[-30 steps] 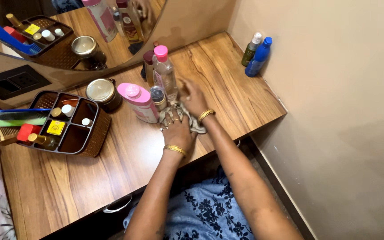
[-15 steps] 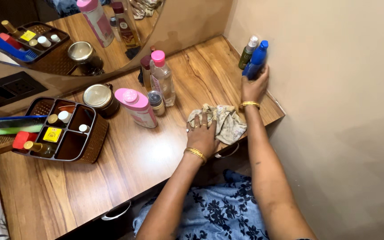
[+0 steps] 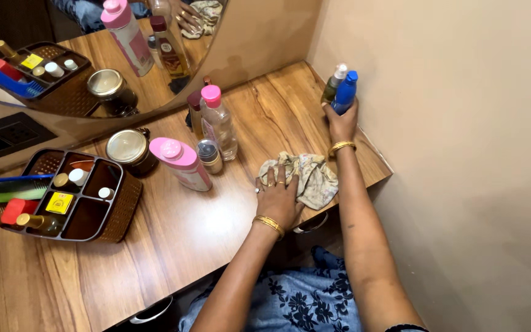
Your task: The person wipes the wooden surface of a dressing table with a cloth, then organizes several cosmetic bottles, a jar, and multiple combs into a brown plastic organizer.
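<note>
Cloth (image 3: 305,175) lies crumpled near the dressing table's (image 3: 173,240) front edge under our flat, spread left hand (image 3: 279,198); our right hand (image 3: 341,120) wraps the blue bottle (image 3: 345,92), which we should lift straight.

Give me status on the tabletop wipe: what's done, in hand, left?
Done: can't tell; no wiped area stands out on the wooden table. In hand: left hand presses the cloth on the table; right hand grips the blue bottle by the wall. Left: bottles, a jar and the organizer tray stand on the table.
</note>
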